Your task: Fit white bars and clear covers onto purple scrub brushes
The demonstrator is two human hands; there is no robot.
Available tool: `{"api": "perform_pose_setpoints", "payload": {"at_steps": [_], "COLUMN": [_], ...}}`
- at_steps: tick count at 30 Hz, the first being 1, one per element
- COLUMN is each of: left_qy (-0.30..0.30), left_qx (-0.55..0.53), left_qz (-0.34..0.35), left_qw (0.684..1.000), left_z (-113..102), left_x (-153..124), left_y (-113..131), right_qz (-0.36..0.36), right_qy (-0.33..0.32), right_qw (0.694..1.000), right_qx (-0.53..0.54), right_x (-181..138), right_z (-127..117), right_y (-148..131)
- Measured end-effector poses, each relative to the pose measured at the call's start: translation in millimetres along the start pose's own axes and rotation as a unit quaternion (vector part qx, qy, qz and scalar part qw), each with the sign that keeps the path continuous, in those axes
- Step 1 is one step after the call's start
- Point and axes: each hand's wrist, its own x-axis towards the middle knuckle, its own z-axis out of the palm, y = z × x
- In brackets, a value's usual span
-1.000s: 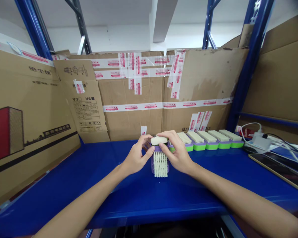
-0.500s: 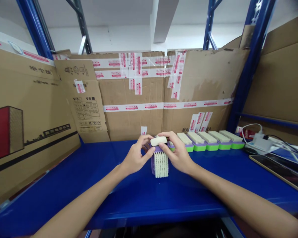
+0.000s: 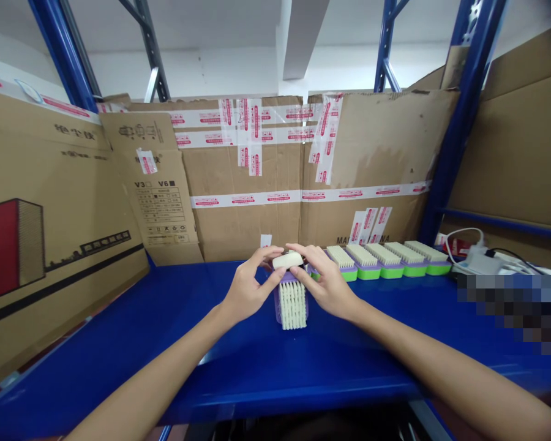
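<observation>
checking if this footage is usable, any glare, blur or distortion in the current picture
Head view: blue posts lean outward, suggesting wide-angle distortion; a sheen runs along the front edge of the blue table; coarse pixel blocks hide an area below the white adapter; bristles on the nearest brush look readable, the white piece nearly featureless.
</observation>
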Motion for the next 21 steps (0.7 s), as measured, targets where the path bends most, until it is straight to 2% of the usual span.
{"api": "perform_pose_setpoints", "payload": {"at_steps": [6,12,21], "left_qy": [-0.007,-0.008,-0.006], "left_qx": [0.013,0.012,0.019], "left_qz": [0.014,0.031,0.027], "left_qw": [1.000,0.999,0.999], "left_z": [0,1,1], "left_x": [0,1,1], "left_y": [-5,-5,-5], "right_qz": [0.004,0.052,0.053], "right_qy": [-0.017,0.026,0.022], "right_qw": [1.000,0.994,0.994], "right_qx": [0.016,0.096,0.097], "right_x": [-1,-6,-4], "right_z": [2,10,10], "right_y": [1,9,12]}}
